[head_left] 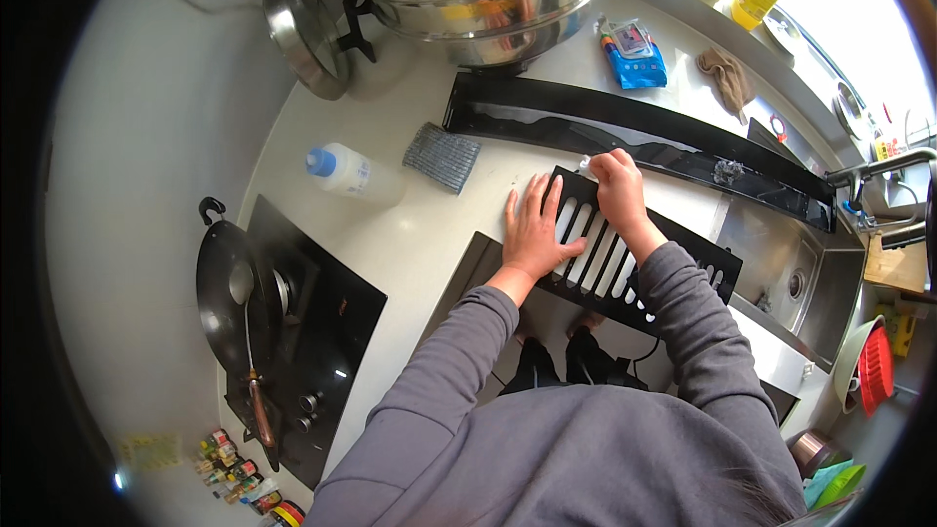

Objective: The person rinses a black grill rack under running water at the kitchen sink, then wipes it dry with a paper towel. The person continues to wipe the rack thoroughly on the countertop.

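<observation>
A black slotted panel [592,276] lies flat at the counter's front edge, its long slots showing the white surface below. My left hand [534,234] rests on its left end, fingers spread and thumb reaching over the slots. Above the far edge of the panel, my right hand [622,193] is closed in a fist. A small whitish bit [585,165] shows beside its knuckles; what the fingers hold is hidden. Just beyond both hands stretches a long black trough-like part [625,132], wet-looking inside, with a wad of steel wool [728,172] near its right end.
Left are a grey scouring pad [442,157], a blue-capped bottle [339,169] and a black stove [317,332] with a wok [223,283]. A large steel steamer [478,20] and blue wipes pack [634,54] stand behind. The sink [781,283] lies right.
</observation>
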Tool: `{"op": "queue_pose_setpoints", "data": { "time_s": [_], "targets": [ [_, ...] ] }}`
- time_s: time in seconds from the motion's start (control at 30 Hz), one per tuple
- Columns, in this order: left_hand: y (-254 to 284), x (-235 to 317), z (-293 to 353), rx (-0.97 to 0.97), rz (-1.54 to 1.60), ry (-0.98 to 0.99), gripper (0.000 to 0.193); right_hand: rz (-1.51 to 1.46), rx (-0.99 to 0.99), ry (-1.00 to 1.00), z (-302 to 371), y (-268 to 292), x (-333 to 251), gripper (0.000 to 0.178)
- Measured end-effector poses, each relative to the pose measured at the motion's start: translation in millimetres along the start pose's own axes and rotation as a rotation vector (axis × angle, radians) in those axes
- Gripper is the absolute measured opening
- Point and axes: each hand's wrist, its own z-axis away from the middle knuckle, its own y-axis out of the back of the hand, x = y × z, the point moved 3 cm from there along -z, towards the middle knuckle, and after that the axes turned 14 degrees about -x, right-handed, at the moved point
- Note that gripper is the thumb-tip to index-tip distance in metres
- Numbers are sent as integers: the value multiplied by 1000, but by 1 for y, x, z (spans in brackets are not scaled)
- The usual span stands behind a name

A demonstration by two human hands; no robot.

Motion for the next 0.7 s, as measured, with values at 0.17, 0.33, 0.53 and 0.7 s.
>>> {"op": "queue_pose_setpoints", "data": {
  "time_s": [0.17,0.33,0.53,0.7],
  "targets": [
    [0,1,-1,19,19,-22,107,42,59,98,-3,8,-4,10],
    [0,2,-2,6,-1,-1,107,37,-266,45,-9,-5,2,20],
    [0,3,-3,19,-28,-6,106,233,-451,150,-4,15,8,21],
    [-2,4,-4,10,-36,-7,106,306,-612,72,-4,38,15,21]
  ]
}}
